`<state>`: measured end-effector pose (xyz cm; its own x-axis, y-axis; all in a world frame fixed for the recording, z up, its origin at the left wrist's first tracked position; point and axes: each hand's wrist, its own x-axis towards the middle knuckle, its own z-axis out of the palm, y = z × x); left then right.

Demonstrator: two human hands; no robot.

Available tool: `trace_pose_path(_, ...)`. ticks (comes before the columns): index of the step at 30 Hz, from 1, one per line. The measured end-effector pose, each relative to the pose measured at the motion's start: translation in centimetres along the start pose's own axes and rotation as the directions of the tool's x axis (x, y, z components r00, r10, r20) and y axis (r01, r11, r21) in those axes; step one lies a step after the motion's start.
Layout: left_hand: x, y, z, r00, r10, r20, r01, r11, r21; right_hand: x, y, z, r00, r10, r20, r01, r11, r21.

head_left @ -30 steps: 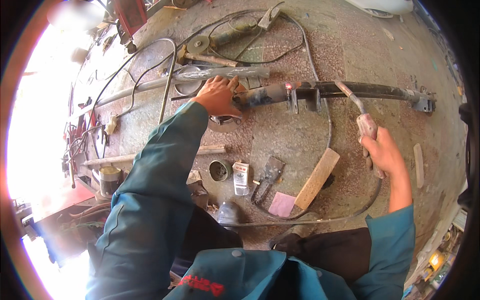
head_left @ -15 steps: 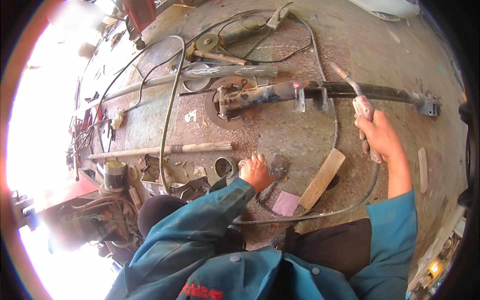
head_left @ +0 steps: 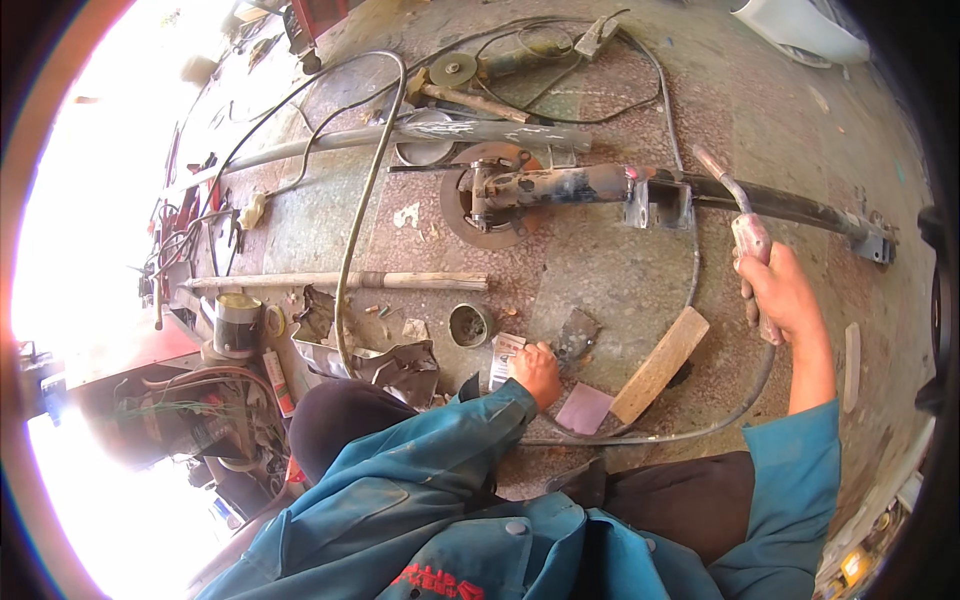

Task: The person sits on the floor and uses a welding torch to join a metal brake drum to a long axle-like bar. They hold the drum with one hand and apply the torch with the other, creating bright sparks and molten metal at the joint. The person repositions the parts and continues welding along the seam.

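My right hand is shut on the handle of a welding torch, whose nozzle points up toward a long dark metal bar. That bar joins a painted tube with a rusty disc and a welded bracket. My left hand is curled low on the floor, beside a small printed box and a dark flat piece. Whether it grips either one is unclear. Both sleeves are teal.
A wooden block and a pale purple pad lie beside my left hand. A small open can, a long pole, a grey pipe, a hammer, a grinder and cables cover the floor.
My left hand left the painted tube and came down to the floor by the small box and dark piece. My right hand kept the torch near the bar.
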<state>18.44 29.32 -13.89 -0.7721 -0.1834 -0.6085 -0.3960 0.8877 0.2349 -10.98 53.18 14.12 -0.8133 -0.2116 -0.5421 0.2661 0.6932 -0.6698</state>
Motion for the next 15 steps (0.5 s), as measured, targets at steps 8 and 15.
trace_pose_path(8, 0.4, 0.5, -4.7, 0.99, -0.042, 0.137, 0.082, 0.951, -0.299, 0.0, -0.4, -0.1, 1.0, -0.013, 0.004, 0.013, 1.0, -0.008)
trace_pose_path(15, 1.3, 0.3, -7.0, 0.962, 0.012, 0.273, 0.1, 0.914, -0.393, 0.3, -1.2, 0.4, 0.999, -0.03, 0.011, 0.031, 0.999, -0.037)
